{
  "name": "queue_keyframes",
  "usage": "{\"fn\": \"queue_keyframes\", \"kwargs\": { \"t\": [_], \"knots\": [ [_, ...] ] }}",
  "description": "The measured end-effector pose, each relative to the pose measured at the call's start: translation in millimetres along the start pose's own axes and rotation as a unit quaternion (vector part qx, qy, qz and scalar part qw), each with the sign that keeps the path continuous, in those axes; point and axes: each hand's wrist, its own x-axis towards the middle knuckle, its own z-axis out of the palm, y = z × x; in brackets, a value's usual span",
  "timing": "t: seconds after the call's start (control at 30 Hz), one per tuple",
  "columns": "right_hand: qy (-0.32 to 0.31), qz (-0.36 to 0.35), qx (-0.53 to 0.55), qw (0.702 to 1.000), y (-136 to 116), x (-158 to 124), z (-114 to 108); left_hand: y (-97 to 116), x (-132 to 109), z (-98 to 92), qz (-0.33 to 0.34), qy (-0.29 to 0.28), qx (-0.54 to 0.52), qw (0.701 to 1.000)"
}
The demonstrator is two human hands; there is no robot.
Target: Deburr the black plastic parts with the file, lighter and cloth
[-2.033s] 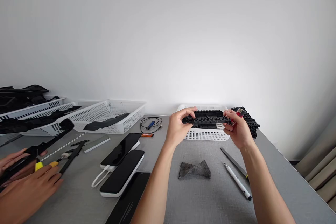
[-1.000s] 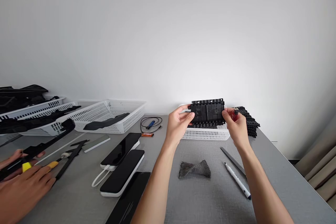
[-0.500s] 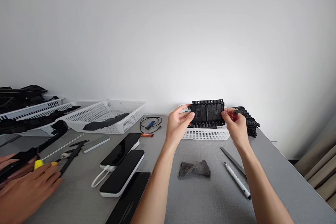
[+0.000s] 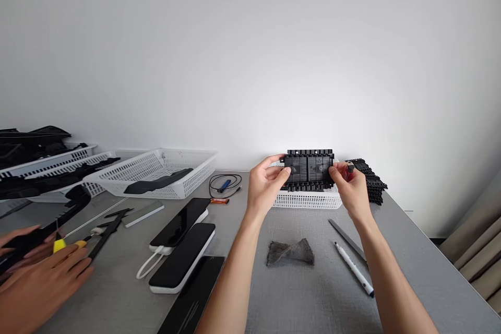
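Observation:
A rectangular black plastic part [image 4: 309, 170] with toothed long edges is held up in front of me by both hands. My left hand [image 4: 266, 180] pinches its left end, thumb on the near face. My right hand [image 4: 352, 188] pinches its right end the same way. A small tool with a reddish body and dark tip [image 4: 349, 167] is also tucked in my right hand; its kind is hard to make out. Behind and below the part stands a white perforated basket [image 4: 309, 200], partly covered by it. A stack of similar black parts [image 4: 371, 182] lies right of my right hand.
Between my forearms lies a crumpled grey cloth [image 4: 290, 252]. A white marker [image 4: 354, 270] and a flat metal strip [image 4: 346, 240] are by my right forearm. Phones [image 4: 182, 255] lie left, near a white basket [image 4: 195, 182]. A co-worker's hands [image 4: 47, 282] hold a black part and yellow tool.
The black part has tilted slightly, so its face catches more light. My hands have barely moved. At the left, the co-worker's long black part has shifted a little.

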Motion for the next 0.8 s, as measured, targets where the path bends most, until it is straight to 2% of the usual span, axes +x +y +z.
{"fn": "queue_keyframes", "kwargs": {
  "t": [0.5,0.67,0.8],
  "knots": [
    [-0.004,0.008,-0.010,1.000,-1,-2,2,-4,1,-1.2,0.008,0.007,-0.014,1.000],
    [-0.012,0.042,0.089,0.995,-1,-1,2,-10,3,-3.8,0.039,0.026,-0.008,0.999],
    [-0.041,0.076,0.188,0.978,-8,-2,3,-17,9,-6.0,0.109,0.053,0.028,0.992]
  ]
}}
